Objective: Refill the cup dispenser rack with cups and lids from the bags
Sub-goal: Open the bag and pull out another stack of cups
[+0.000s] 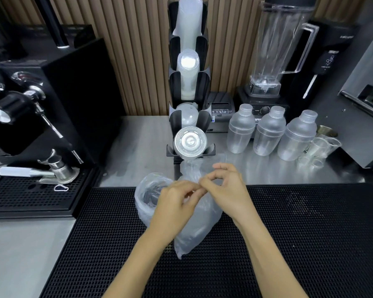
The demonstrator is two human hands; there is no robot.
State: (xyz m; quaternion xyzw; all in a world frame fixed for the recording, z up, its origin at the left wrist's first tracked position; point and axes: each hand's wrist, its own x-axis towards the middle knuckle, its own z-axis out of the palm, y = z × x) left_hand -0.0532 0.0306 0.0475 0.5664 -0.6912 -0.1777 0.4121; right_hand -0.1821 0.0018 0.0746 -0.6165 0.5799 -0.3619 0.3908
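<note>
Both grips meet over the bag: left hand and right hand each pinch clear plastic at its top, fingertips nearly touching. The exact fold they pinch is too fine to tell. Bag lies on the mat directly under the hands, its far end just short of the rack. Second bag, mouth open, sits just left of the left hand.

Step in hand, judged: opening the bag. Best done by parting the pinch sideways with small pulls, keeping the bag down on the mat so the stack inside doesn't slide out.

Beyond the hands, rack stands upright on the counter; upper slots hold cups, lowest slot shows a lid facing out. Right of the right hand, well apart: three shakers, small measuring cups, blender. Far left: espresso machine, drip tray. Nothing lies between hands and rack.
</note>
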